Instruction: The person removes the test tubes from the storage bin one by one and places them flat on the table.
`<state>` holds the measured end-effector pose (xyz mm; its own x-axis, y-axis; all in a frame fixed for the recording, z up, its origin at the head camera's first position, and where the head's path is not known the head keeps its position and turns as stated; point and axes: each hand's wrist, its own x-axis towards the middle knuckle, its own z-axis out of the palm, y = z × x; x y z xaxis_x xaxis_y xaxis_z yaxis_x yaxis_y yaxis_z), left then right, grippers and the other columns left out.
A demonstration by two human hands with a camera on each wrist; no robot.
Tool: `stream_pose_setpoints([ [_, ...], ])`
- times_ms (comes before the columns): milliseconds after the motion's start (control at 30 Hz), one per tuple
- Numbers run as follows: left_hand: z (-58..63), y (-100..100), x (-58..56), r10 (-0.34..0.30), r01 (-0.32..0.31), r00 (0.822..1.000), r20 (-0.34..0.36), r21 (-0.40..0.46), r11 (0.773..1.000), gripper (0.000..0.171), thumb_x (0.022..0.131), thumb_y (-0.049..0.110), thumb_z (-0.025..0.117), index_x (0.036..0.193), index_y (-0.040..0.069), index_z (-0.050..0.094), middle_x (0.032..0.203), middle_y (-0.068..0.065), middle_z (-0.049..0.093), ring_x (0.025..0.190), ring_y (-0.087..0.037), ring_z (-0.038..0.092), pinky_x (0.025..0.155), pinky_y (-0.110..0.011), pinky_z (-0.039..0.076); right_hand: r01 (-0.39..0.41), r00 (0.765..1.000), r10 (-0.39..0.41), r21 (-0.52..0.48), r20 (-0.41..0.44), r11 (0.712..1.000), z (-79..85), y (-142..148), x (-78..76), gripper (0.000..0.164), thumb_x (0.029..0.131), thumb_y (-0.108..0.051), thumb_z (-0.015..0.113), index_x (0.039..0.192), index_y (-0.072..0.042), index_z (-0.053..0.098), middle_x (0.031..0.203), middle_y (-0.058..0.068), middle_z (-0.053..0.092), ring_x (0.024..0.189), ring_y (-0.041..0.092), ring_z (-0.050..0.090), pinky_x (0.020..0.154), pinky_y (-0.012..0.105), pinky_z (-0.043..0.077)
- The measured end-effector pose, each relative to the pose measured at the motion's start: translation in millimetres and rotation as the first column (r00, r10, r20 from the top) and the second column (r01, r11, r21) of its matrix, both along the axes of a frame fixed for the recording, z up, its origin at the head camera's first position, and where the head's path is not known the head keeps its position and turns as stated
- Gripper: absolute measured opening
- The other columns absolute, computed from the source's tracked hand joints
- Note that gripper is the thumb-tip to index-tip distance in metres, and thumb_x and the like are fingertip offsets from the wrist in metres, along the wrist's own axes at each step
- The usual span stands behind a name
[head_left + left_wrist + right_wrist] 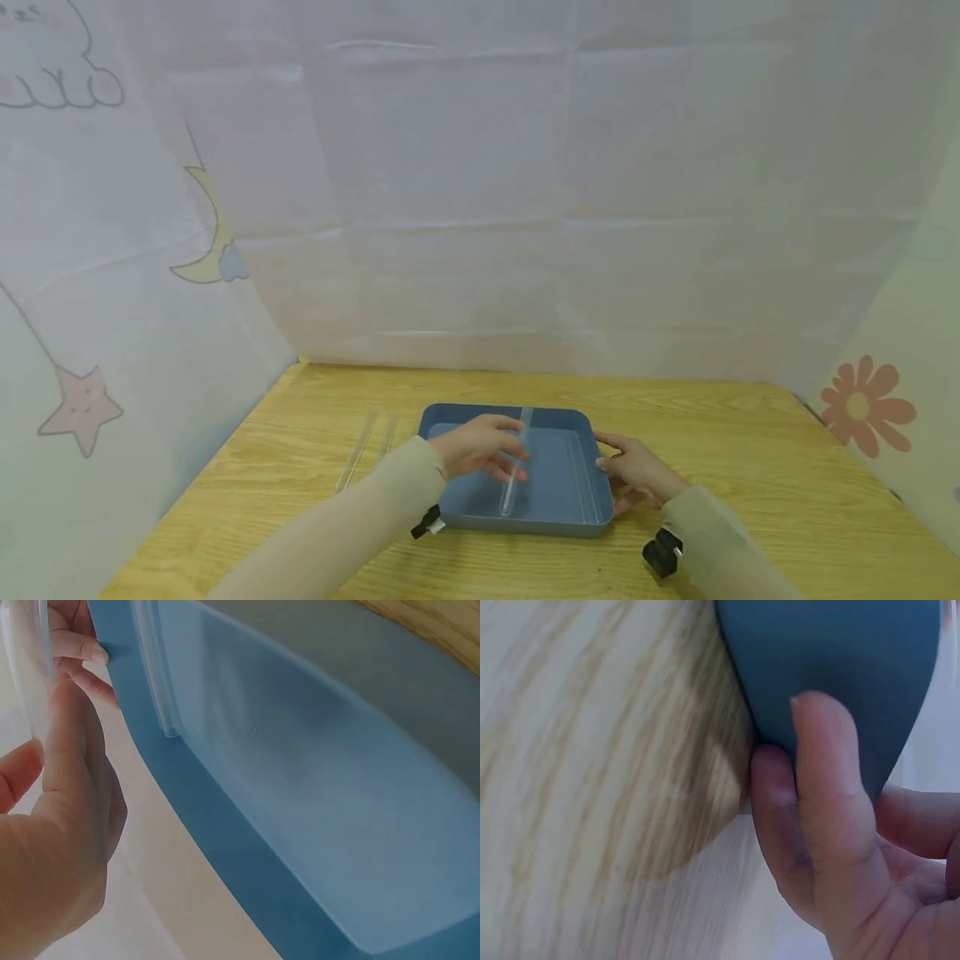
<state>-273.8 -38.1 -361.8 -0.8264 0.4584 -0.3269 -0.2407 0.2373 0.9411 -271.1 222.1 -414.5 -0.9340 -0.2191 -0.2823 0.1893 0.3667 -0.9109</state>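
Observation:
My left hand (483, 450) pinches a clear test tube (510, 492) between thumb and fingers. The tube slants over the blue tray (525, 527), its rounded end toward me. In the left wrist view, part of the tube (34, 667) shows between the thumb and fingers. My right hand (637, 471) grips the tray's right side, one fingertip at the rim. Other right fingers (829, 765) lie along the outer wall and low by the table in the right wrist view. Clear tubes (581, 475) lie side by side along the tray's right inner wall.
Two more clear tubes (355, 454) lie on the wooden table (255, 508) left of the tray, partly behind my left sleeve (337, 533). A pale printed sheet (562, 292) hangs behind the table, with others on both sides.

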Motion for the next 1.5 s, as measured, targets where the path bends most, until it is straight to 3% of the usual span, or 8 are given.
stream_pose_setpoints([
  [467,6.1,-22.7,8.1,0.043,-0.043,0.999,-0.015,-0.001,0.999,0.059,0.095,0.003,0.055,0.149,0.0,0.033,0.119,-0.024,0.061,0.076,-0.024,0.07,0.058,-0.028,0.056,0.004,1.0,-0.004,0.006,0.006,1.0,1.5,-1.4,0.6,0.056,0.1,0.0,0.047,0.152,0.003,0.024,0.091,0.016,0.067,0.073,0.029,0.067,0.049,0.04,0.056],
  [1100,4.7,-38.6,14.0,0.073,-0.072,0.997,-0.014,0.032,0.997,0.056,0.096,0.003,0.055,0.148,-0.001,0.035,0.117,-0.026,0.061,0.07,-0.019,0.069,0.056,-0.024,0.054,0.024,1.0,-0.025,0.013,0.006,1.0,0.6,-2.0,-0.1,0.056,0.1,0.0,0.047,0.151,0.002,0.025,0.097,0.017,0.066,0.076,0.029,0.067,0.05,0.041,0.056],
  [1500,5.1,-56.0,19.3,0.086,-0.086,0.996,-0.031,0.005,0.996,0.056,0.097,0.004,0.052,0.149,-0.001,0.033,0.12,-0.025,0.061,0.069,-0.018,0.069,0.058,-0.026,0.055,0.0,1.0,0.0,0.001,0.021,1.0,0.9,-0.3,-0.2,0.057,0.101,-0.001,0.046,0.152,0.003,0.022,0.096,0.018,0.066,0.073,0.029,0.067,0.05,0.04,0.056],
])
